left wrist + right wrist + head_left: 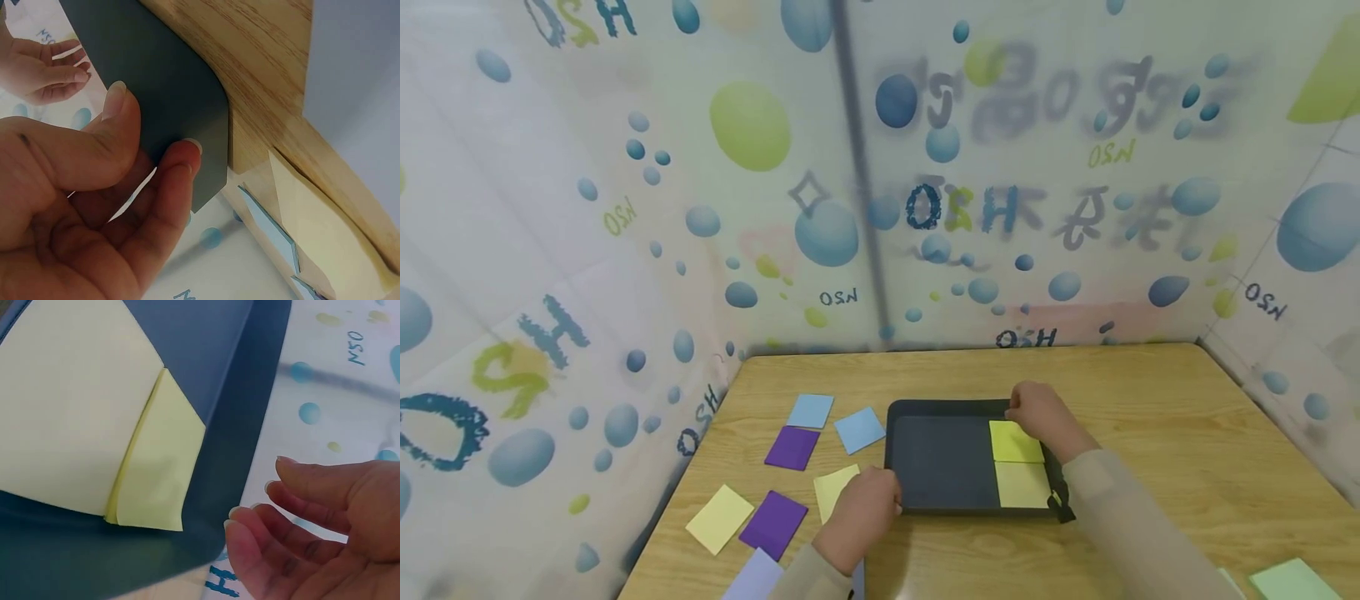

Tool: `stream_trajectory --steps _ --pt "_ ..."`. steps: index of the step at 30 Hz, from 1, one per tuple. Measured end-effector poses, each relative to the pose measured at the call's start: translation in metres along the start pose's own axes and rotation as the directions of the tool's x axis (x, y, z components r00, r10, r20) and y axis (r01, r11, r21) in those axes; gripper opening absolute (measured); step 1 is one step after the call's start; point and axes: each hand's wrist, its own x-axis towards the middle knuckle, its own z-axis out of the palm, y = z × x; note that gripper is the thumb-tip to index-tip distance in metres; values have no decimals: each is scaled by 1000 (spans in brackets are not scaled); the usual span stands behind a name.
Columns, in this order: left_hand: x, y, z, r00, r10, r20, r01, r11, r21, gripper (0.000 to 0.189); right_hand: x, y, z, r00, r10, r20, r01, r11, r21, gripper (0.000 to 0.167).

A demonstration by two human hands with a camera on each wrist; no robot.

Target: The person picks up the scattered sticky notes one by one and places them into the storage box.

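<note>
A shallow dark tray (936, 454) lies on the wooden table. My left hand (861, 504) is at its near left corner; in the left wrist view its thumb and a curled finger grip the wall by the rim. My right hand (1037, 412) is at the far right corner, fingers loosely bent and holding nothing, with fingertips right at the rim in the right wrist view. Inside the tray's right side, a bright yellow paper square (1017, 442) lies behind a pale yellow one (1022, 486). Another pale yellow square (835, 487) is partly hidden behind my left hand.
Left of the tray lie light blue squares (860, 430), purple squares (792, 447), a pale yellow square (719, 518) and a lavender square (755, 575). Light green paper (1294, 581) lies at the lower right. A patterned curtain (820, 167) surrounds the table's far edges.
</note>
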Motion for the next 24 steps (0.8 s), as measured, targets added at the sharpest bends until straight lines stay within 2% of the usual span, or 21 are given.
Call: stream_trajectory --steps 14,24 --pt "1 0 -1 1000 -6 11 6 1000 6 8 -21 0 -8 998 -52 -35 53 998 37 12" --pt "1 -1 0 1000 -6 25 6 1000 -12 9 -48 9 -10 995 -76 -62 78 997 22 15"
